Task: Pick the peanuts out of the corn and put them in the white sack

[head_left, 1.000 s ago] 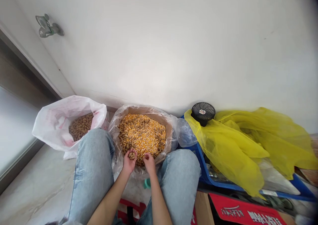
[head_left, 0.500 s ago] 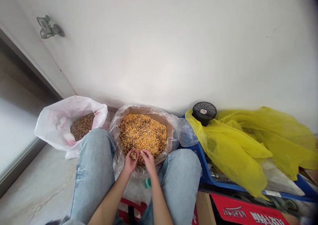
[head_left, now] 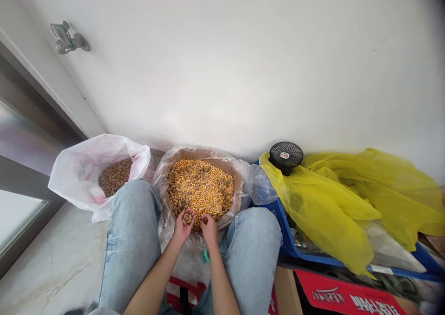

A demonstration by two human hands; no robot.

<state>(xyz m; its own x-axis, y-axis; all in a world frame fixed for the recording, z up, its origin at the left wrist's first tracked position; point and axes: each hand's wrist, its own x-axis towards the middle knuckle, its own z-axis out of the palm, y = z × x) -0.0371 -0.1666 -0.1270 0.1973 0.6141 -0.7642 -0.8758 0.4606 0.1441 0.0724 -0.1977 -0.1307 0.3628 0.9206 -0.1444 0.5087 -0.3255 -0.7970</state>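
A plastic-lined bag [head_left: 240, 185] between my knees holds yellow corn kernels [head_left: 208, 185], with unshelled peanuts [head_left: 176, 207] mixed in, mostly along the left and near sides. My left hand [head_left: 184, 224] is cupped, palm up, around several peanuts [head_left: 187, 218] at the bag's near edge. Close to its right, my right hand [head_left: 209, 227] has its fingers curled together over the mix. What sits between those fingertips, if anything, is too small to make out.
At left stands a white bag [head_left: 79, 166] with more brown peanuts [head_left: 114, 176] inside. A blue crate [head_left: 283, 227] on the right carries yellow mesh cloth [head_left: 333, 208] and a small black fan [head_left: 285, 157]. Below it lies a red printed box [head_left: 347, 294]. The wall [head_left: 222, 73] rises behind.
My right hand's fingers have curled inward from a more stretched pose, close to the same spot. My left hand stays cupped, the peanuts in it showing more plainly.
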